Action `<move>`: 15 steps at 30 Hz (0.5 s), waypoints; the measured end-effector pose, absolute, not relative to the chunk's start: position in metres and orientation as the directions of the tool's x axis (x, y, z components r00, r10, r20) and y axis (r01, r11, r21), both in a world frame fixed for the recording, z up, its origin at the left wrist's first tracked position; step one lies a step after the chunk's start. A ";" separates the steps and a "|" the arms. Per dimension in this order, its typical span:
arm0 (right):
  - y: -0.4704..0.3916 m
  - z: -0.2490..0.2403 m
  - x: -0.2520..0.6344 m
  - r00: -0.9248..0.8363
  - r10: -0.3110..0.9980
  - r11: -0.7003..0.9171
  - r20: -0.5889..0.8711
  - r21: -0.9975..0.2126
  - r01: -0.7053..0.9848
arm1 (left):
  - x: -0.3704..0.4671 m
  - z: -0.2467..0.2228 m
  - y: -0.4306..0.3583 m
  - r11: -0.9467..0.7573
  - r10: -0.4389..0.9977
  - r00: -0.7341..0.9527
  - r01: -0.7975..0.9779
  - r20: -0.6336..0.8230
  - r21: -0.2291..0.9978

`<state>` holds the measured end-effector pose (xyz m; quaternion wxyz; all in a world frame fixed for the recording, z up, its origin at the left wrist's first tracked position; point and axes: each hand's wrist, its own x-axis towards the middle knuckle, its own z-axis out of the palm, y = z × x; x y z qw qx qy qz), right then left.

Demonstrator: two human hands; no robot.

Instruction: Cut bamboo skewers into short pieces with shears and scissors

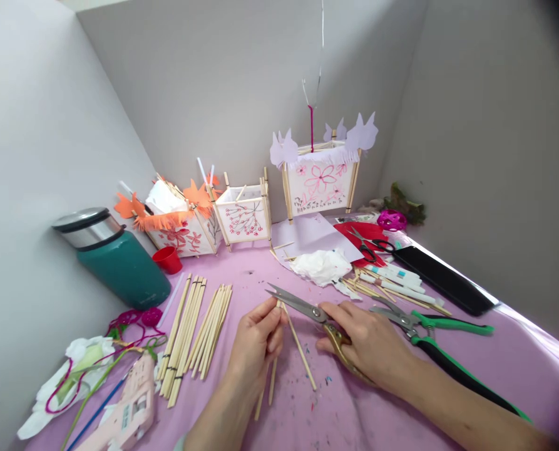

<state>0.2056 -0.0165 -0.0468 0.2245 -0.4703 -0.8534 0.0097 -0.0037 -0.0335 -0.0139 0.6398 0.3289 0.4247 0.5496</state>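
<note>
My left hand [260, 332] is closed, with thumb and fingers pinching thin wooden sticks [272, 382] whose lower ends hang out below it. In my right hand [364, 335] is a pair of scissors [305, 305] with gold-coloured handles. Their grey blades lie over the tops of the sticks, just above my left fingertips; whether they touch them I cannot tell. Another wooden stick [302, 354] slants down between my hands. To the left lie a bunch of short sticks [212, 329] and longer stick bundles with dark bands [185, 341].
Paper lanterns [246, 222] with stick frames line the back; a wire holds the purple-trimmed lantern [323, 181]. At left are a teal bottle [122, 266], red cup [167, 259] and pink glue gun [126, 407]. Green-handled pruners [448, 338], markers [396, 285] and a black phone-like slab [441, 279] lie right.
</note>
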 end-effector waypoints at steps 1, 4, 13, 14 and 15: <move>-0.017 -0.046 0.205 -0.456 0.810 0.555 0.369 -0.229 0.800 | -0.004 -0.014 -0.034 0.176 0.984 0.037 -0.420 -0.176 0.890; -0.018 -0.044 0.204 -0.460 0.817 0.552 0.348 -0.241 0.799 | -0.004 -0.014 -0.034 0.170 0.985 0.048 -0.397 -0.165 0.902; -0.016 -0.048 0.208 -0.448 0.824 0.551 0.348 -0.306 0.776 | -0.004 -0.016 -0.033 0.158 0.986 0.009 -0.391 -0.168 0.907; -0.015 -0.048 0.208 -0.437 0.826 0.547 0.356 -0.321 0.773 | -0.004 -0.015 -0.032 0.147 0.987 0.004 -0.400 -0.159 0.905; -0.014 -0.047 0.208 -0.422 0.829 0.542 0.367 -0.339 0.769 | -0.005 -0.015 -0.032 0.138 0.988 0.000 -0.411 -0.152 0.901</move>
